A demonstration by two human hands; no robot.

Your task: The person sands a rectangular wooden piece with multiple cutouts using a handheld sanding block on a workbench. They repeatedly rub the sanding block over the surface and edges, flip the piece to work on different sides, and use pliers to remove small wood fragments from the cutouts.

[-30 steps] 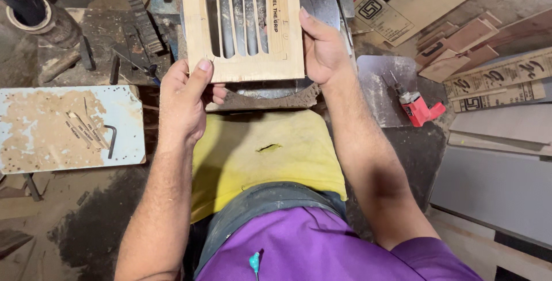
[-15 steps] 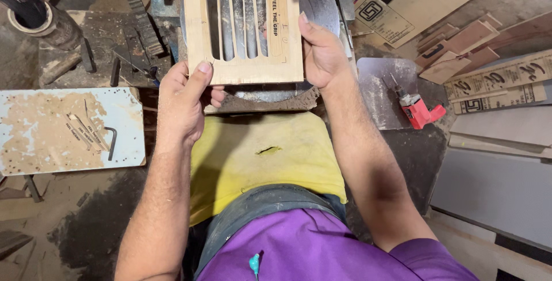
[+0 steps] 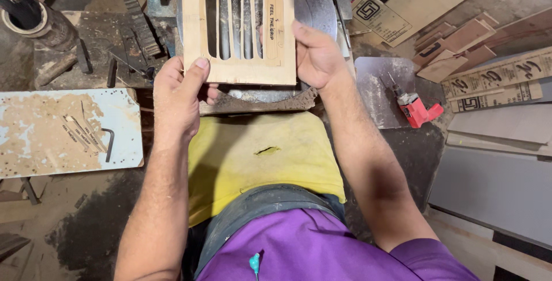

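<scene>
- The left hand (image 3: pixel 179 94) grips the lower left corner of a pale wooden panel (image 3: pixel 238 56), thumb pressed flat on its top face and fingers curled beneath.
- The right hand (image 3: pixel 315 56) clasps the panel's right edge, thumb lying up along the side and the palm against the lower right corner.
- The wooden panel has a row of long narrow slots cut through it and lies flat on a round metal plate (image 3: pixel 313 2) of a machine, directly ahead of the person.
- Below the hands, a yellow cloth (image 3: pixel 264 154) covers the person's lap, a small tear near its middle.
- To the left, a worn white board (image 3: pixel 63 131) carries a black hex key (image 3: pixel 108 143).
- To the right, a red power tool (image 3: pixel 417 108) rests on a grey metal sheet (image 3: pixel 374 94), with printed wooden strips (image 3: pixel 500 79) further out.
</scene>
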